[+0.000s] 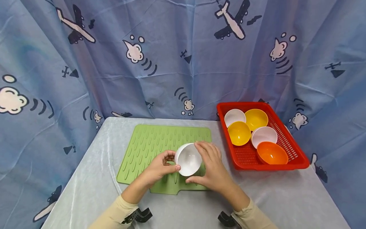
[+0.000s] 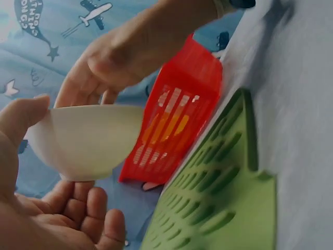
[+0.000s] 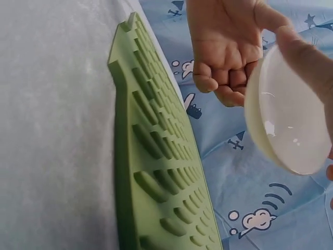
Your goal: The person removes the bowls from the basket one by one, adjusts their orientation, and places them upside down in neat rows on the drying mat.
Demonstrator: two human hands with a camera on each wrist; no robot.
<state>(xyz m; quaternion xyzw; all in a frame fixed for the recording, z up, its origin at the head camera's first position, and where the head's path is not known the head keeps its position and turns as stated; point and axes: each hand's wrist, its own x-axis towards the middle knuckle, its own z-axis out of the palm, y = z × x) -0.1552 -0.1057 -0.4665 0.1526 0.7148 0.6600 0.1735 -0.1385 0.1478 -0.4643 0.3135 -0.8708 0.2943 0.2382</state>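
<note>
A small white bowl (image 1: 188,160) is held up over the green ridged mat (image 1: 168,140), its hollow side tipped toward the head camera. My left hand (image 1: 162,165) pinches it from the left, thumb at the rim and fingers bent under its base, as the left wrist view shows. On the other side, my right hand (image 1: 210,167) spans the bowl with curved fingers at the upper rim and the thumb by the lower rim. The right wrist view shows the glossy inside of the bowl (image 3: 294,122), with the right thumb overlapping its rim.
At the back right stands a red slotted basket (image 1: 237,167). It holds white bowls (image 1: 264,138), yellow bowls (image 1: 239,133) and an orange bowl (image 1: 272,153). A pale cloth (image 1: 94,159) covers the table, and a blue patterned curtain (image 1: 160,92) hangs behind it.
</note>
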